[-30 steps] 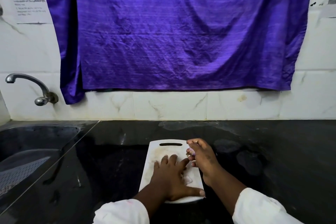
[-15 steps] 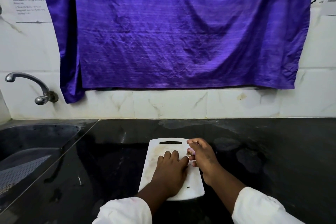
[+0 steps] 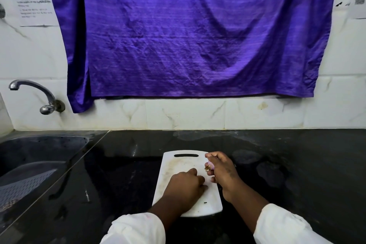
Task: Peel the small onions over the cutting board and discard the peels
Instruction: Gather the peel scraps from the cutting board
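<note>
The white cutting board [image 3: 179, 168] lies on the black counter [image 3: 297, 174] with bare counter to its right and the sink [image 3: 39, 150] well to the left. The right hand [image 3: 222, 172] pinches a small onion [image 3: 210, 166] over the board's right edge. The left hand [image 3: 185, 187] rests on the board, fingers curled under; whether they hold peel, I cannot tell.

- The cutting board [image 3: 178, 166] lies on the counter [image 3: 297, 164], near its front edge.
- From the board, the sink [image 3: 35, 154] is at 9 o'clock and the tap [image 3: 39, 93] on the wall at 10 o'clock.
- The cloth [image 3: 188, 35] hangs behind at 12 o'clock.
- The left hand [image 3: 184, 188] rests on the board.
- The right hand [image 3: 223, 172] holds a small onion [image 3: 209, 165] over the board's 2 o'clock edge.
</note>
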